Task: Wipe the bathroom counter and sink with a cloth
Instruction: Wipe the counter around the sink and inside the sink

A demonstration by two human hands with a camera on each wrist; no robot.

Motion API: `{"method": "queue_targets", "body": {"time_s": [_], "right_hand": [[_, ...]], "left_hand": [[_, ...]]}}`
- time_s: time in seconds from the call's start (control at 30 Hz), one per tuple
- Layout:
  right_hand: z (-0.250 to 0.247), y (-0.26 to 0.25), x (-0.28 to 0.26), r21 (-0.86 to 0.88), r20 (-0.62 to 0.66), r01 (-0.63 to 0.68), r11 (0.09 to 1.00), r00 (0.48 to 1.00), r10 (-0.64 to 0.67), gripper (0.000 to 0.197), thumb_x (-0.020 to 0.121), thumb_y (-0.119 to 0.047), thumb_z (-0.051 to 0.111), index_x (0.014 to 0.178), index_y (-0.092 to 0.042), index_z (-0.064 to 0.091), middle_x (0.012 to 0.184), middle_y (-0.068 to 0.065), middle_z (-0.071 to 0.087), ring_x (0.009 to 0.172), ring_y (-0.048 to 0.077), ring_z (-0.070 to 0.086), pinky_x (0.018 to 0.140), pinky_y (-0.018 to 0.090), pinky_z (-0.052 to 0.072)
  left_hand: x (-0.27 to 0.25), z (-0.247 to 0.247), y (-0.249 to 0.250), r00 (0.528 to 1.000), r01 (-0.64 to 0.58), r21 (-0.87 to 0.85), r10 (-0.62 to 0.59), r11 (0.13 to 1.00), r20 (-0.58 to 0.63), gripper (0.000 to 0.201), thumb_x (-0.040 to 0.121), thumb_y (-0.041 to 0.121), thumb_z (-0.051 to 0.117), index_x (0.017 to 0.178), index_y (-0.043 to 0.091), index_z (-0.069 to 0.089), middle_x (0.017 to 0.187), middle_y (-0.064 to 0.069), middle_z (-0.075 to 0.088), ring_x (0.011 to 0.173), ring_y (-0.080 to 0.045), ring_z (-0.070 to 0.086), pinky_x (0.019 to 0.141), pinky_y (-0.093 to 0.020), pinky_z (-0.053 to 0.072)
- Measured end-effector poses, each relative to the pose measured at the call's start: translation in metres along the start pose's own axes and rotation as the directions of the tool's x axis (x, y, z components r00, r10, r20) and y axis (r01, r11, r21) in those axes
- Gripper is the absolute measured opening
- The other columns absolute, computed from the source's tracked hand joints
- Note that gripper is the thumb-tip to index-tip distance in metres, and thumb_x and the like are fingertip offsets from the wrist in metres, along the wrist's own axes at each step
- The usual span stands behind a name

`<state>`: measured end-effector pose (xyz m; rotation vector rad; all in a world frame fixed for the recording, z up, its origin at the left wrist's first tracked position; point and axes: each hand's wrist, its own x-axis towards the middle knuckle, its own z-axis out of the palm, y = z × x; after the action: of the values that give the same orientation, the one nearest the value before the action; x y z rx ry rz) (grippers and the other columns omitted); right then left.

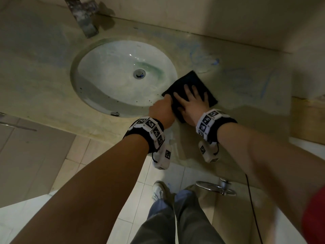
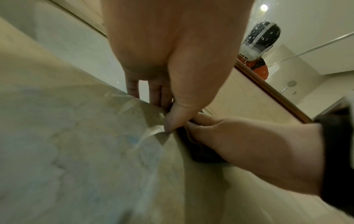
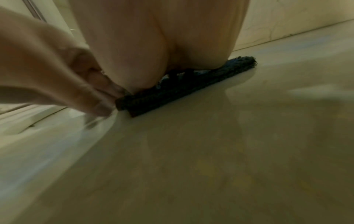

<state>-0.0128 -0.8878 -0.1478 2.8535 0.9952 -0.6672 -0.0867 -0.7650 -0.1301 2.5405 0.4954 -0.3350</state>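
Note:
A dark folded cloth [image 1: 191,80] lies on the beige counter [image 1: 246,88], just right of the white oval sink [image 1: 109,76]. My right hand [image 1: 190,99] presses flat on it with fingers spread. In the right wrist view the palm [image 3: 153,45] bears down on the cloth [image 3: 191,86]. My left hand [image 1: 162,106] is curled at the cloth's left edge beside the sink rim. Its thumb and fingers [image 2: 170,121] pinch that edge next to the right hand [image 2: 249,144]. The cloth [image 2: 205,156] is mostly hidden there.
A metal faucet [image 1: 84,18] stands behind the sink, and the drain plug [image 1: 139,73] sits in a greenish stain. Blue streaks [image 1: 216,61] mark the counter near the back wall. A wooden edge [image 1: 307,120] is at the right. A chrome ring holder [image 1: 216,188] hangs below the counter front.

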Motion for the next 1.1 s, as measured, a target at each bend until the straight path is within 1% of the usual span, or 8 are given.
{"method": "queue_targets", "body": {"time_s": [0.1,0.23,0.4,0.47,0.57,0.67,0.83,1.1], "right_hand": [[0.008,-0.011,-0.015,0.000,-0.019,0.009,1.000,1.000,-0.009,0.059,0.100,-0.046,0.031,0.152,-0.045,0.003,0.163,0.002,-0.012,0.149,0.029,-0.011,0.116,0.061,-0.002],[0.015,-0.012,-0.031,0.034,-0.039,0.009,0.999,0.999,-0.007,0.057,0.100,-0.050,0.028,0.152,-0.046,0.006,0.164,-0.001,-0.009,0.149,0.026,-0.010,0.117,0.059,-0.002],[0.016,0.006,-0.054,0.071,-0.015,-0.052,0.996,0.998,0.053,0.059,0.099,-0.052,0.033,0.151,-0.048,0.007,0.164,-0.004,-0.010,0.150,0.023,-0.009,0.118,0.056,-0.001],[0.019,0.017,-0.065,0.104,-0.003,-0.085,0.991,0.996,0.086,0.059,0.099,-0.053,0.034,0.151,-0.047,0.007,0.163,-0.005,-0.011,0.150,0.022,-0.011,0.118,0.055,-0.001],[0.020,0.043,-0.087,0.140,0.041,-0.157,0.978,0.987,0.152,0.059,0.099,-0.053,0.033,0.151,-0.048,0.005,0.163,-0.006,-0.014,0.149,0.021,-0.013,0.119,0.055,-0.001],[0.020,0.072,-0.108,0.186,0.108,-0.277,0.943,0.959,0.260,0.059,0.100,-0.051,0.031,0.151,-0.048,0.001,0.162,-0.007,-0.018,0.149,0.021,-0.015,0.119,0.055,0.000],[0.025,0.117,-0.147,0.239,0.211,-0.447,0.862,0.890,0.403,0.063,0.101,-0.052,0.030,0.151,-0.047,-0.006,0.160,-0.007,-0.024,0.149,0.022,-0.017,0.119,0.056,0.002],[0.027,0.150,-0.162,0.254,0.241,-0.552,0.794,0.832,0.500,0.067,0.098,-0.057,0.033,0.152,-0.045,-0.007,0.162,-0.005,-0.019,0.149,0.025,-0.012,0.119,0.056,0.007]], "left_hand": [[-0.004,-0.001,-0.001,1.000,-0.012,-0.001,0.012,1.000,0.004,0.021,0.087,0.014,0.054,0.104,0.013,0.043,0.096,-0.011,0.063,0.089,-0.033,0.062,0.080,-0.047,0.052],[-0.014,-0.005,0.001,1.000,-0.011,0.167,0.010,0.986,0.009,0.017,0.086,0.019,0.054,0.101,0.017,0.047,0.102,-0.008,0.062,0.097,-0.032,0.058,0.083,-0.046,0.050],[-0.020,0.003,0.011,0.999,-0.037,0.348,0.033,0.937,0.019,0.032,0.089,0.025,0.052,0.120,0.022,0.051,0.122,-0.008,0.050,0.110,-0.033,0.049,0.086,-0.046,0.044],[-0.020,0.005,0.014,0.999,-0.031,0.379,0.025,0.925,0.022,0.035,0.090,0.025,0.051,0.125,0.025,0.049,0.125,-0.009,0.045,0.111,-0.034,0.047,0.088,-0.047,0.042],[-0.020,0.008,0.025,0.999,-0.023,0.437,0.005,0.899,0.043,0.035,0.089,0.021,0.049,0.124,0.026,0.050,0.121,-0.012,0.042,0.108,-0.037,0.046,0.088,-0.049,0.043],[-0.017,0.010,0.037,0.999,-0.019,0.458,-0.006,0.889,0.053,0.035,0.087,0.018,0.047,0.121,0.025,0.050,0.121,-0.012,0.041,0.108,-0.037,0.044,0.090,-0.051,0.042],[-0.009,0.017,0.060,0.995,-0.067,0.476,0.021,0.877,0.101,0.039,0.087,0.022,0.053,0.125,0.025,0.050,0.130,-0.010,0.040,0.118,-0.036,0.041,0.096,-0.054,0.039],[0.002,0.020,0.084,0.991,-0.072,0.502,0.005,0.862,0.135,0.042,0.088,0.018,0.051,0.130,0.023,0.049,0.135,-0.011,0.039,0.124,-0.035,0.038,0.098,-0.055,0.037]]}}
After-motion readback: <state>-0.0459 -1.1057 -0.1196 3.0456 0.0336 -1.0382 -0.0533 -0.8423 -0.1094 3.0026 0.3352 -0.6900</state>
